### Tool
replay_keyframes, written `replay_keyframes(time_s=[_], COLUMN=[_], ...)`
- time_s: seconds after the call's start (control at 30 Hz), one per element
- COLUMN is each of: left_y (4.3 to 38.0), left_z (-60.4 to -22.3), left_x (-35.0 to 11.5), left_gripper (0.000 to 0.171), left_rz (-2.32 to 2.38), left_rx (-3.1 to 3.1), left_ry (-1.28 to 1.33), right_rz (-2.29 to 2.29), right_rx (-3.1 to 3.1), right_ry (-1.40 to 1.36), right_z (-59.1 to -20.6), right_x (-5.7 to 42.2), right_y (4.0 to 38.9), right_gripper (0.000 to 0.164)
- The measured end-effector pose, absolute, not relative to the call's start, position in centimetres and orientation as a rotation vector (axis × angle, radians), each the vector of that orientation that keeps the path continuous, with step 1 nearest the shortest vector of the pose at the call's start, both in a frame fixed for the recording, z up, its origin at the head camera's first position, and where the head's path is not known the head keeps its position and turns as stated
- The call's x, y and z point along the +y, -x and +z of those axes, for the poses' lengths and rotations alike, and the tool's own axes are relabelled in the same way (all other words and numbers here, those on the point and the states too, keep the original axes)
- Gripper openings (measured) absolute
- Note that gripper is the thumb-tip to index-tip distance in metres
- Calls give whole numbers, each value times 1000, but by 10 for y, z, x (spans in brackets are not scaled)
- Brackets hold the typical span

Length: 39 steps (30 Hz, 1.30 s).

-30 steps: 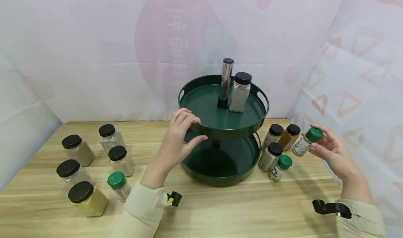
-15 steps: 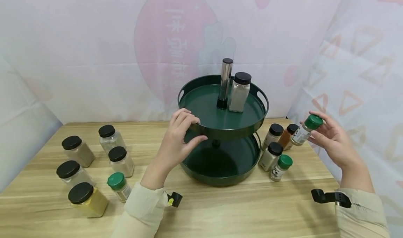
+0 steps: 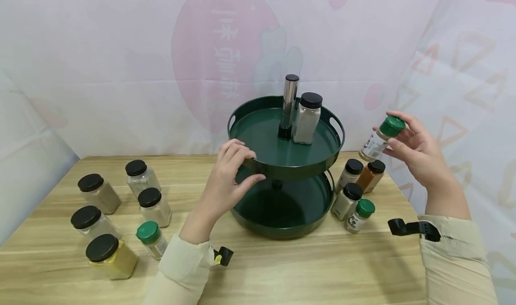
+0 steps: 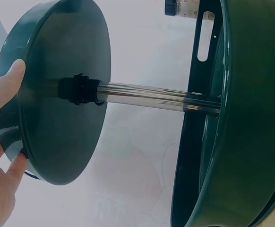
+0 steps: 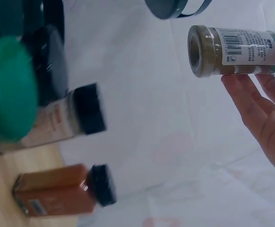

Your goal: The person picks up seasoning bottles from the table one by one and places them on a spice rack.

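A two-tier green turntable rack stands on the wooden table. My left hand grips the front left rim of its upper tray, fingers over the edge and thumb below. In the left wrist view the underside of that tray and the chrome post show. A tall black-lidded jar of pale powder stands on the upper tray, beside the post. To the right, my right hand pinches a green-capped spice jar near its cap. The jar is tilted, in the air above the right-hand jars.
Right of the rack sit several jars, among them an orange-brown one, a black-lidded one and a green-capped one. Several more stand at left, including a yellow jar and a green-capped jar. Printed cloth hangs behind.
My right hand has lifted the green-capped spice jar up and leftward, from beside the right-hand jars to above them. The left hand has stayed on the tray rim.
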<state>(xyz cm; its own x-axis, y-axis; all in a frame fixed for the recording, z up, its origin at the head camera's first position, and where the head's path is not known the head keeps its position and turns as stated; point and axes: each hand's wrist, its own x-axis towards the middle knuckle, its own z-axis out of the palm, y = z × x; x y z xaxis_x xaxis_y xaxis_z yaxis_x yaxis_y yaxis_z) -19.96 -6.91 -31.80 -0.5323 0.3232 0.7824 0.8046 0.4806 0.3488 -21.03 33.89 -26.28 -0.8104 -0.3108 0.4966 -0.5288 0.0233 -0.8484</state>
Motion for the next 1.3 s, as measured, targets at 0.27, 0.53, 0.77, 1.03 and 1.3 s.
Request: replay_keyframes(time_s=[0.27,0.53,0.77,1.03,1.3], left_y=[200,201,201,200,200], left_z=[-318,-317,-319,-320,-319], left_x=[-70,-69,-68,-69,-70], left_gripper=[40,39,39,40,40], left_rz=[-952,-941,-938,-948,-949], left_rx=[-2074,-2095,-2096,-2104,-2091], left_ry=[933,926,930,924,924], right_rz=[1884,1910,1914,1816,1662], right_rx=[-2066,-2030,-2060,-2156,-2276], right_ry=[-930,-937,-926,-875,-802], right_z=[-231,-211,-210,-219,-227], right_x=[314,291,274,261,257], right_y=[222,229,237,246,249], right_gripper=[53,52,51,53,54])
